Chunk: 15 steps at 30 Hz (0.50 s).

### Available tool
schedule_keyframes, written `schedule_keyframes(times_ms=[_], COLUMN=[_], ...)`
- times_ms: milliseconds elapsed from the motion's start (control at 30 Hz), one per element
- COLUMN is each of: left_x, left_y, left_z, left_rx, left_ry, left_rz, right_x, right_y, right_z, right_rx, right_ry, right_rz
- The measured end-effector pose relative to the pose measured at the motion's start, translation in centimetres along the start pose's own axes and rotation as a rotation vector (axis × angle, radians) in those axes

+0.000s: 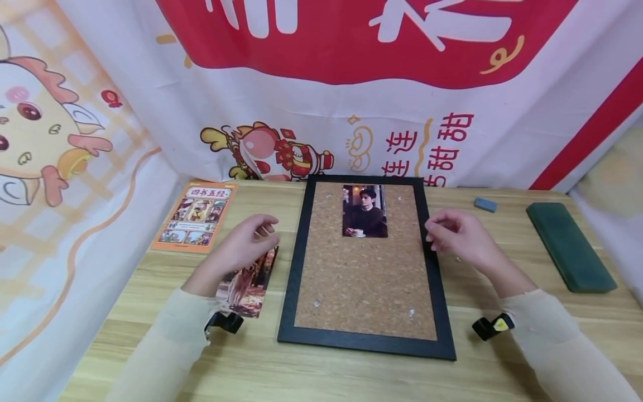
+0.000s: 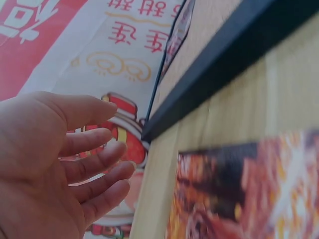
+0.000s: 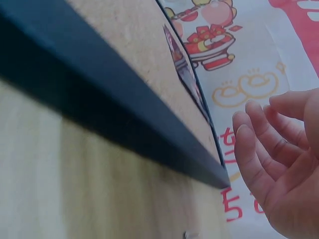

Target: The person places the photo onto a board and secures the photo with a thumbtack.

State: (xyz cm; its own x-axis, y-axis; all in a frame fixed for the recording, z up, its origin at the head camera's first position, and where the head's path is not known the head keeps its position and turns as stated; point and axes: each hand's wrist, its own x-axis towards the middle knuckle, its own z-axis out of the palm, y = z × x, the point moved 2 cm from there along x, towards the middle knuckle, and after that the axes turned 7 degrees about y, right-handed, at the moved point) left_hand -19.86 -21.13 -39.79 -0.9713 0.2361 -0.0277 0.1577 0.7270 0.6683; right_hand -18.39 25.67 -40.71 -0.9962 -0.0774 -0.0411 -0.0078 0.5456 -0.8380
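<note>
A cork board (image 1: 366,279) in a black frame lies on the table, with a photo (image 1: 365,212) of a seated person and a cup at its top middle. Small shiny clear pins (image 1: 411,313) show near the board's corners. My left hand (image 1: 249,241) hovers left of the frame, fingers loosely bent and holding nothing; in its wrist view the hand (image 2: 60,164) is apart from everything. Partly under it lies an autumn photo (image 1: 246,290) of an animal. My right hand (image 1: 459,234) hangs by the frame's right edge, and its wrist view shows the fingers (image 3: 259,159) relaxed around nothing.
An orange booklet (image 1: 196,216) lies at the back left. A small blue block (image 1: 485,205) and a long dark green case (image 1: 571,247) lie to the right. A tiny shiny piece (image 1: 457,259) rests near my right hand. A printed cloth (image 1: 281,95) hangs behind the table.
</note>
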Motion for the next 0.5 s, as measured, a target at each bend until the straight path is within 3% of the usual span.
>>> schedule_keyframes(times_ms=[300,500], left_x=[-1.7,-2.3], left_y=[-2.5,-4.2], left_z=[-0.6,-0.7], left_rx=[0.164,0.206], left_ry=[0.008,0.006], left_rz=[-0.005,-0.024], right_x=[-1.8,-2.7], right_y=[2.2,3.9], right_z=[-1.3,-1.9], right_rx=[-0.034,-0.022], right_ry=[0.012,0.021], right_rz=[0.067,0.105])
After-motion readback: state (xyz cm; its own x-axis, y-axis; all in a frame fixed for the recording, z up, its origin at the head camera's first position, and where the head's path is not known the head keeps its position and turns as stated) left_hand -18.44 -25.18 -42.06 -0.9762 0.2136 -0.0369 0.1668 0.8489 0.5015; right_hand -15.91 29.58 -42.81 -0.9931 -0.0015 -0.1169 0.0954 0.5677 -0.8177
